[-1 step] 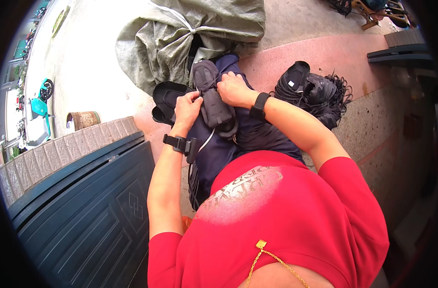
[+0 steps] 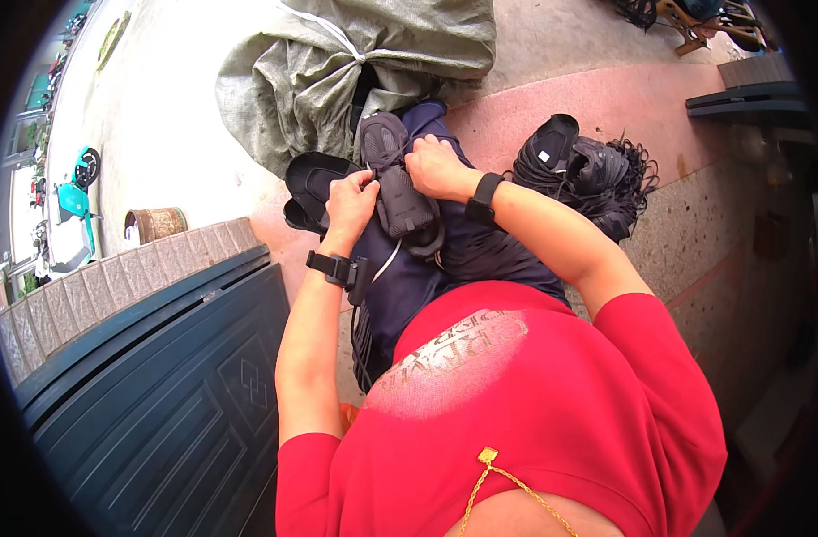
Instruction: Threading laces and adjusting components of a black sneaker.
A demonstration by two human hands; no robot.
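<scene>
A dark grey sneaker (image 2: 405,199) rests across my lap, its toe pointing away from me. My left hand (image 2: 348,204) is closed in a pinch at the shoe's left edge, on a dark shoelace whose end is mostly hidden by the fingers. On the opposite side, my right hand (image 2: 437,167) grips the lace, fingers curled beside the lacing. Left of my left hand sit black shoes (image 2: 315,179), partly covered by it. A bundle of loose black laces (image 2: 494,257) lies over my right thigh.
A large grey-green woven sack (image 2: 279,98) stands just beyond my knees. More black shoes (image 2: 599,168) with tangled laces are heaped on the floor to the right. A dark blue panelled door (image 2: 171,394) is at the left, near a round brown tub (image 2: 156,225).
</scene>
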